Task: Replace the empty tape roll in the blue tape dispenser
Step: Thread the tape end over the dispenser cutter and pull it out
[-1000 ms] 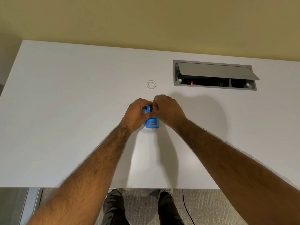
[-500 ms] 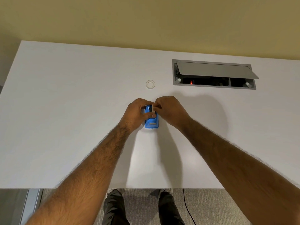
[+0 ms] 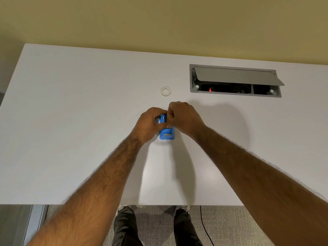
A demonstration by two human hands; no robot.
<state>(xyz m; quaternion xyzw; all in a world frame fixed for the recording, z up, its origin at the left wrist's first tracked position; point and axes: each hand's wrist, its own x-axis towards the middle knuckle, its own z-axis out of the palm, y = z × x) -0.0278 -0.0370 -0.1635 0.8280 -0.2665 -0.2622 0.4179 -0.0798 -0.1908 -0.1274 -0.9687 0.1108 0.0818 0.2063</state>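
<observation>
A small blue tape dispenser point(image 3: 166, 134) stands on the white table point(image 3: 71, 121), its cutter end toward me. My left hand point(image 3: 149, 124) wraps the dispenser's left side and holds it. My right hand point(image 3: 184, 118) has its fingers pinched over the dispenser's top at the roll slot; what they pinch is hidden. A small white tape ring point(image 3: 165, 91) lies flat on the table just beyond the hands, apart from them.
A grey cable box point(image 3: 234, 81) with its lid propped open is set into the table at the back right. The wall runs behind the far edge. The table's near edge is below my forearms, with my legs and a black cable on the carpet.
The right hand's fingers have shifted slightly over the dispenser's top. The left hand and the dispenser stay in place, and the ring has not moved.
</observation>
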